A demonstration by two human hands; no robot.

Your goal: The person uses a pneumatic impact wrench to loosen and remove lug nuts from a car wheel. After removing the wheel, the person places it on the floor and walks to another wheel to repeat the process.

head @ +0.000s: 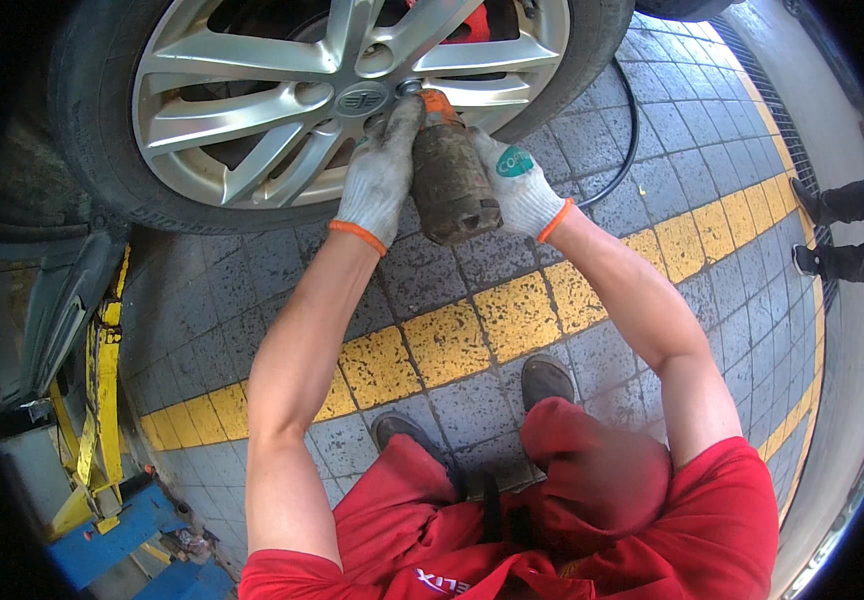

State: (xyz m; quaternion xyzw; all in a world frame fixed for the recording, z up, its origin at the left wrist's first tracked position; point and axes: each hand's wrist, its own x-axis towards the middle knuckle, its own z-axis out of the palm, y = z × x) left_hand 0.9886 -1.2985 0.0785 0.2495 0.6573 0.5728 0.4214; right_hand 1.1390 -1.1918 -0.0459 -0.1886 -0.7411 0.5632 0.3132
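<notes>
A dirty impact wrench (pixel 456 176) with an orange front is held between my two gloved hands, its nose at a lug hole beside the hub cap (pixel 360 98) of a silver alloy wheel (pixel 252 112). My left hand (pixel 384 165), in a white knit glove with an orange cuff, grips the tool's left side near its front. My right hand (pixel 514 176), gloved alike, is on the tool's right side; its fingers are partly hidden behind the body. The black tire (pixel 94 150) surrounds the wheel. A red brake caliper (pixel 469 26) shows between the spokes.
A black air hose (pixel 633 127) curves over the tiled floor right of the wheel. Yellow and blue lift parts (pixel 107 375) stand at the left, below the car's body (pixel 56 300). Another person's legs (pixel 856 225) are at the far right, by a floor grate (pixel 769 97).
</notes>
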